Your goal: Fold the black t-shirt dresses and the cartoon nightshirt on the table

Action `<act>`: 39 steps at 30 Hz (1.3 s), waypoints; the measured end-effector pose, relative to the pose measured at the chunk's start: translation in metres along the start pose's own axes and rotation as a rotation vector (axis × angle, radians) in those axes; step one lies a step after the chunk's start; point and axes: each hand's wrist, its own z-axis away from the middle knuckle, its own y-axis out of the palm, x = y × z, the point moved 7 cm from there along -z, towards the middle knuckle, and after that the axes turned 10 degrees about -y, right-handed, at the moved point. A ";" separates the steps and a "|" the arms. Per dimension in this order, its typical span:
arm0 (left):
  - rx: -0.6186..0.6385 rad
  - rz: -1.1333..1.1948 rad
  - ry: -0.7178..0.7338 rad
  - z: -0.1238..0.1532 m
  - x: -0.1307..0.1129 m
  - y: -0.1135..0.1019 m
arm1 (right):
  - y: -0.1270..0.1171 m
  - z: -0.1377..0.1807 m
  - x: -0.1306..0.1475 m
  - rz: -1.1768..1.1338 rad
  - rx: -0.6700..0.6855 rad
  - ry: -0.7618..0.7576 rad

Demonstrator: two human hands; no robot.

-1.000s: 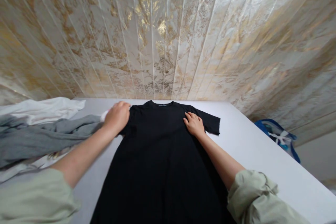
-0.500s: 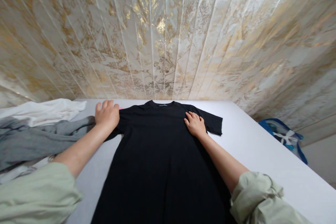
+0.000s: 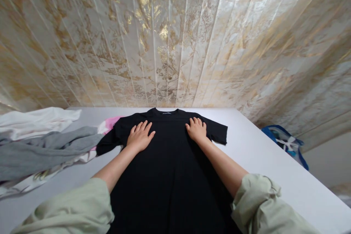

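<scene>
A black short-sleeved T-shirt [image 3: 167, 161] lies spread out, its collar towards the wall and its lower part running out of view below. My left hand [image 3: 140, 137] rests on the upper left of the chest, fingers spread. On the upper right of the chest lies my right hand [image 3: 196, 129], also flat with fingers apart. Neither hand grips the cloth. The shirt's right sleeve lies flat, while its left sleeve reaches over to the pile of clothes beside it.
A white table [image 3: 263, 168] carries the shirt. At the left lie grey clothing [image 3: 52, 146], white clothing [image 3: 38, 120] and a pink-and-white piece [image 3: 109, 123]. A gold-patterned wall covering [image 3: 164, 44] rises behind. Beyond the right edge is a blue-trimmed clear bag [image 3: 286, 144].
My left hand has come from the left sleeve, by the clothes pile, rightward onto the shirt's chest. My right hand stays on the chest. The view has shifted slightly.
</scene>
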 end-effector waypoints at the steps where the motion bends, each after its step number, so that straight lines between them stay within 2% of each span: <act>1: 0.000 -0.001 0.001 -0.001 0.000 0.000 | -0.001 -0.004 0.016 -0.015 -0.021 -0.079; 3: -0.007 -0.007 -0.001 -0.003 0.000 0.000 | 0.002 -0.011 0.051 -0.075 -0.019 -0.271; 6: -0.021 -0.027 -0.008 -0.008 0.000 0.001 | 0.018 -0.022 0.083 -0.134 0.066 -0.348; 9: -0.014 -0.041 -0.022 -0.014 0.002 0.002 | 0.021 -0.033 0.089 -0.153 0.088 -0.342; 11: -0.001 -0.046 -0.033 -0.017 0.003 0.002 | 0.014 -0.035 0.080 -0.174 0.096 -0.364; 13: 0.007 -0.044 -0.037 -0.018 0.004 0.001 | 0.000 -0.032 0.054 -0.166 0.040 -0.340; 15: 0.003 -0.039 -0.033 -0.018 0.004 0.001 | -0.017 -0.021 0.007 -0.111 -0.048 -0.207; 17: -0.004 -0.036 -0.033 -0.018 0.004 0.001 | -0.023 -0.002 -0.051 -0.047 -0.042 0.001; 20: -0.001 -0.036 -0.037 -0.017 0.004 0.002 | -0.020 0.030 -0.119 -0.021 0.018 0.093; 23: 0.000 -0.035 -0.030 -0.017 0.003 0.002 | -0.012 0.048 -0.157 0.040 0.062 0.069; 26: -0.009 -0.052 -0.028 -0.017 0.003 0.002 | -0.012 0.047 -0.171 0.096 0.090 0.052; 29: -0.021 -0.071 -0.030 -0.017 0.003 0.001 | -0.019 0.036 -0.167 0.108 0.080 0.065; 32: -0.022 -0.063 -0.024 -0.015 0.001 0.000 | -0.029 0.025 -0.143 0.124 0.025 0.095; 34: -0.091 -0.052 -0.028 -0.012 -0.002 -0.006 | -0.032 0.015 -0.109 0.093 -0.012 0.014; 37: -0.286 -0.037 0.005 -0.007 -0.010 -0.021 | -0.028 -0.003 -0.043 -0.043 -0.025 -0.205; 39: -0.326 -0.022 0.036 -0.006 -0.015 -0.023 | -0.021 -0.015 -0.010 -0.120 0.005 -0.239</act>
